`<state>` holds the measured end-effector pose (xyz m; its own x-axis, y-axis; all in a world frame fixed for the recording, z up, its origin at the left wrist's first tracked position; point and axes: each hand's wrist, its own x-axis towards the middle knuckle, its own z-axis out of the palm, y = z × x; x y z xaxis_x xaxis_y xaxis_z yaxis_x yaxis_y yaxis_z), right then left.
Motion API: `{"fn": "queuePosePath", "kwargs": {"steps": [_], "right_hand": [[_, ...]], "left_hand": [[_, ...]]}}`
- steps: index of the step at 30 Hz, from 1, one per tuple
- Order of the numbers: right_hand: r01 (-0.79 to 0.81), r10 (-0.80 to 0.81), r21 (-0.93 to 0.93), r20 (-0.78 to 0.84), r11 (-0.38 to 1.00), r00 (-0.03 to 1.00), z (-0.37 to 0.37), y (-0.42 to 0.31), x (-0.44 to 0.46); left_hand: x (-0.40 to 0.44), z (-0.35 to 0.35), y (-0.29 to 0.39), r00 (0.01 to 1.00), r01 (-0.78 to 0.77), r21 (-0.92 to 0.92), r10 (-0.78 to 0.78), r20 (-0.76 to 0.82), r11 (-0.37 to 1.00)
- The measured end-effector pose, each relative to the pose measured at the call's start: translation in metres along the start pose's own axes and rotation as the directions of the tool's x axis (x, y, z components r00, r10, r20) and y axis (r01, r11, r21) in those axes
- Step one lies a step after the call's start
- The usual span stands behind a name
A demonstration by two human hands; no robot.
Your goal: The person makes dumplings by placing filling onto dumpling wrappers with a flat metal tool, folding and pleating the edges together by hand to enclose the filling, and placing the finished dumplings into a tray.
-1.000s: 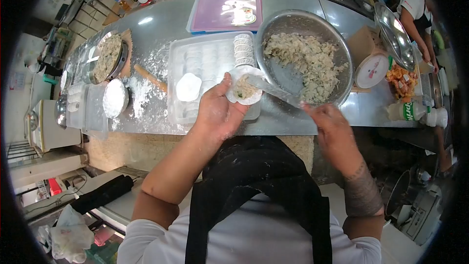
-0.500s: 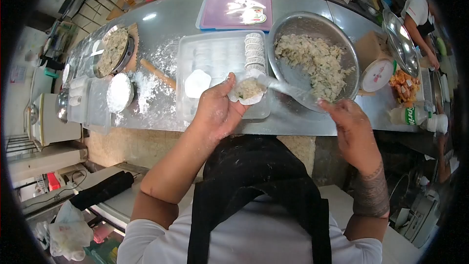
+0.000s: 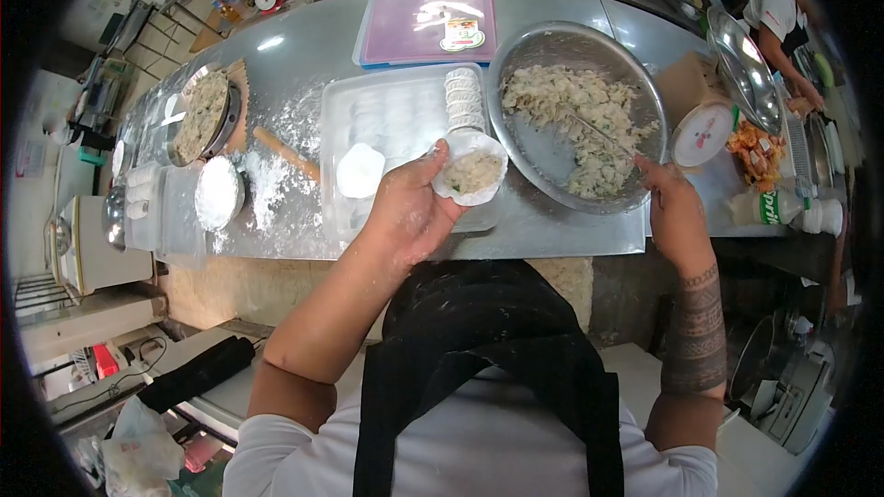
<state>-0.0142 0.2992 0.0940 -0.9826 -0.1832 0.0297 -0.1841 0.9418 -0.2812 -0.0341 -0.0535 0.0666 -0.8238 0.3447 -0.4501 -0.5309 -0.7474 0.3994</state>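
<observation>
My left hand [image 3: 416,198] cups a round white dumpling wrapper [image 3: 498,164] with a mound of pale filling [image 3: 472,172] on it, above the front of a clear plastic tray [image 3: 333,221]. Another wrapper [image 3: 360,171] lies flat in that tray, left of my hand, and a row of pleated dumplings [image 3: 463,97] lines its right side. My right hand [image 3: 665,189], closed at the near right rim of a large steel bowl [image 3: 659,129], grips a thin spatula-like tool [image 3: 603,135]. Its far end reaches into the pale chopped filling [image 3: 562,92]; the tip's shape is hidden.
Left of the tray are a wooden rolling pin [image 3: 286,153], scattered flour [image 3: 267,189], and a bowl of flour [image 3: 219,193]. A pink-lidded container [image 3: 424,14] stands behind. At right are a plastic bottle [image 3: 764,208] and a steel lid [image 3: 744,69]; a co-worker [image 3: 778,28] stands beyond.
The tool has left the wrapper and gone right into the filling in the bowl, with my right hand shifting right and up. My left hand still holds the filled wrapper, now fully visible.
</observation>
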Motion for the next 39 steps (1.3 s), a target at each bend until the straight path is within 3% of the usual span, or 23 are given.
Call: {"fn": "queuePosePath", "kwargs": {"steps": [3,6,9,13,16,19,25,28,29,32,35,38,39], "right_hand": [[-0.066,0.07,-0.27,0.006,0.961,0.998,0.017,0.023,0.012],[0.024,0.005,-0.336,0.086,0.942,0.996,0.056,0.05,0.031],[-0.059,0.076,-0.316,0.042,0.947,0.996,0.05,0.037,0.028],[-0.079,0.075,-0.134,-0.034,0.988,0.997,-0.01,-0.024,0.01],[0.106,-0.095,0.375,-0.047,0.921,0.994,-0.02,-0.041,-0.004],[0.08,-0.144,0.442,0.114,0.893,0.983,-0.029,-0.063,-0.011],[0.058,-0.105,0.466,0.077,0.883,0.991,-0.019,-0.043,-0.016],[0.022,0.012,0.299,-0.111,0.954,0.994,-0.003,-0.002,-0.013],[-0.066,0.087,0.307,-0.055,0.95,0.995,-0.006,0.008,-0.012],[-0.131,0.132,0.066,-0.014,0.989,0.991,-0.003,0.025,-0.008],[-0.062,0.056,-0.233,-0.032,0.97,0.998,0.022,0.045,0.005],[0.0,-0.001,-0.348,-0.003,0.937,1.0,0.05,0.055,0.022],[-0.033,0.049,-0.37,0.035,0.928,0.998,0.059,0.057,0.026]], "left_hand": [[0.01,0.003,-0.005,0.998,0.011,-0.025,-0.012,-0.054,1.0],[0.015,0.004,-0.008,1.0,-0.013,-0.003,0.013,-0.022,1.0],[0.011,0.011,-0.004,0.999,-0.037,0.019,0.037,-0.018,0.999],[0.007,0.012,0.004,0.996,-0.056,0.019,0.057,-0.067,0.998],[0.011,0.01,0.004,0.998,-0.045,0.014,0.045,-0.044,0.999],[0.011,0.013,0.003,0.999,-0.048,0.047,0.048,0.001,0.998],[0.021,0.018,-0.003,0.999,-0.012,0.098,0.009,0.031,0.995],[0.028,0.02,-0.007,1.0,0.015,0.099,-0.017,0.02,0.995],[0.03,0.021,-0.009,1.0,0.02,0.095,-0.021,0.013,0.995],[0.038,0.017,-0.018,0.999,0.034,0.108,-0.037,0.021,0.994],[0.043,0.02,-0.023,0.999,0.04,0.113,-0.043,0.022,0.993],[0.042,0.025,-0.026,1.0,0.02,0.121,-0.021,0.008,0.992],[0.041,0.027,-0.026,1.0,0.009,0.125,-0.01,0.002,0.992]]}}
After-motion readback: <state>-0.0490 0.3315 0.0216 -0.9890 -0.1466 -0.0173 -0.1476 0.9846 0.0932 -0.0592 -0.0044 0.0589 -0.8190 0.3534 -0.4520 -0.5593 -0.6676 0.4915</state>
